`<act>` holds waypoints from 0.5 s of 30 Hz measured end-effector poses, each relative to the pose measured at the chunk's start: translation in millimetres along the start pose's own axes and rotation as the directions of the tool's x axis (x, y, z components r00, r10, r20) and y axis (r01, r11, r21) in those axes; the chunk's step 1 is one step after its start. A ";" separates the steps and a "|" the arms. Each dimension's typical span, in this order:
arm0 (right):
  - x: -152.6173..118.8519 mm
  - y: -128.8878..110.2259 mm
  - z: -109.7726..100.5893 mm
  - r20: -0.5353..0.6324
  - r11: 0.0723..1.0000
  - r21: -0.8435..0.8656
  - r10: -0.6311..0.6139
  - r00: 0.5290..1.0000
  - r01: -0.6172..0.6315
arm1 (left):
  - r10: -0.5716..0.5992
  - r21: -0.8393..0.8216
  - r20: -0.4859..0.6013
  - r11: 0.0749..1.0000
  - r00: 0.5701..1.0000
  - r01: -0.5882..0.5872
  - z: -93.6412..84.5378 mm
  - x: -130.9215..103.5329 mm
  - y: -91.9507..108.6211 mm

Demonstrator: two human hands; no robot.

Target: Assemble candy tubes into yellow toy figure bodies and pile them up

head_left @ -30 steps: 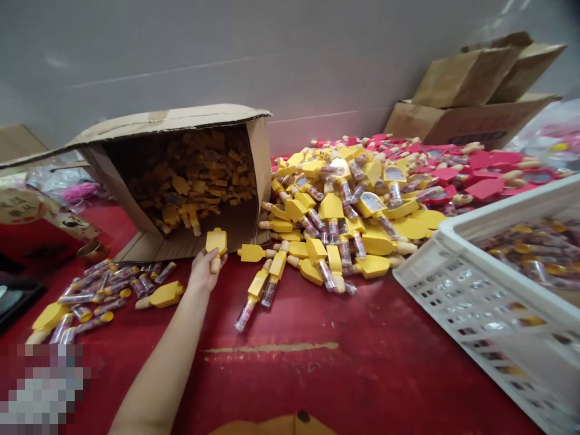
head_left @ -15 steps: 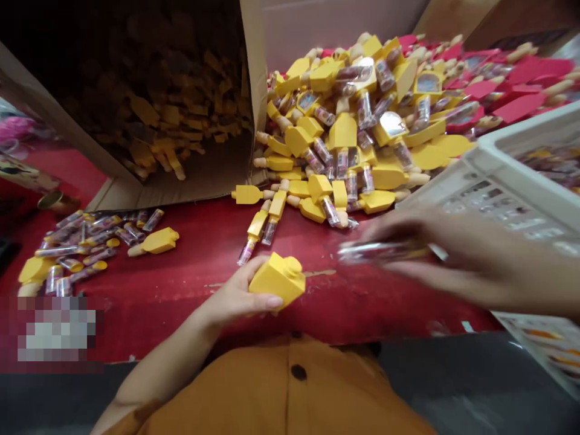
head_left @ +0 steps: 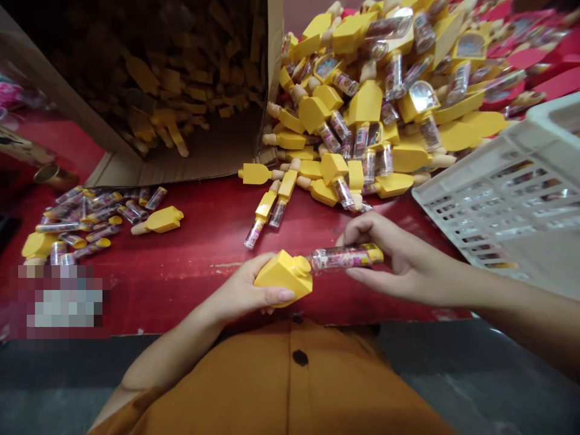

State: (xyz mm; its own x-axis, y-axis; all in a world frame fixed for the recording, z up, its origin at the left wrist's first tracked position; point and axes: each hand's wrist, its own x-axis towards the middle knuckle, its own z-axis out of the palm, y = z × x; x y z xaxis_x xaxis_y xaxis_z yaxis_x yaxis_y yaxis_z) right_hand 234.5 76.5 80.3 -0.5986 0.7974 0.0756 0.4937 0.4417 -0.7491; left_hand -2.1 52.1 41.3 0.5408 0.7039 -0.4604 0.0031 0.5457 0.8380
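Observation:
My left hand (head_left: 242, 290) is closed around a yellow angular piece (head_left: 281, 278) with a round knob, which points to the right. Between the fingers and thumb of my right hand (head_left: 405, 263) lies a clear printed tube (head_left: 333, 257) with a yellow end. The tube's clear end is right at the knob; whether they touch I cannot tell. Just beyond my hands, a yellow piece joined to a tube (head_left: 260, 215) lies on the red tabletop (head_left: 203, 241). A similar one rests beside it.
An open cardboard box (head_left: 276, 60) of yellow pieces lies at the back left. Behind my hands is a heap of yellow pieces with tubes (head_left: 365, 103), with red pieces (head_left: 562, 75) farther right. A white basket (head_left: 539, 130) stands right. Loose tubes (head_left: 97, 214) lie left, near a metal cup (head_left: 54, 176).
My right hand has brought the tube leftward, up to the knob of the yellow piece. My left hand keeps its hold. The view has shifted slightly.

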 end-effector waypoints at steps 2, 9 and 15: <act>-1.8 2.5 2.3 -0.043 0.998 0.049 0.034 0.999 -0.032 | 0.011 0.014 -0.020 1.000 1.000 -0.011 -1.0 1.2 -1.4; -8.2 7.8 19.6 0.093 0.907 0.398 0.110 0.990 -0.138 | -0.028 0.087 0.008 0.996 1.000 0.027 0.2 1.2 -5.1; -11.4 13.9 25.3 0.108 0.959 -0.233 -0.138 0.984 0.160 | -0.023 0.226 0.042 0.974 0.999 0.013 -0.8 -0.2 -5.0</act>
State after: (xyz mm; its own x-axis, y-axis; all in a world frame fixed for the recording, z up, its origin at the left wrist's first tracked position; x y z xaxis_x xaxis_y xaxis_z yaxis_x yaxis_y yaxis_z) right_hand 232.3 63.1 52.4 -0.7259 0.6795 0.1067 0.5248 0.6474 -0.5527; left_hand -2.9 49.6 36.9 0.5757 0.6712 -0.4670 0.2004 0.4379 0.8764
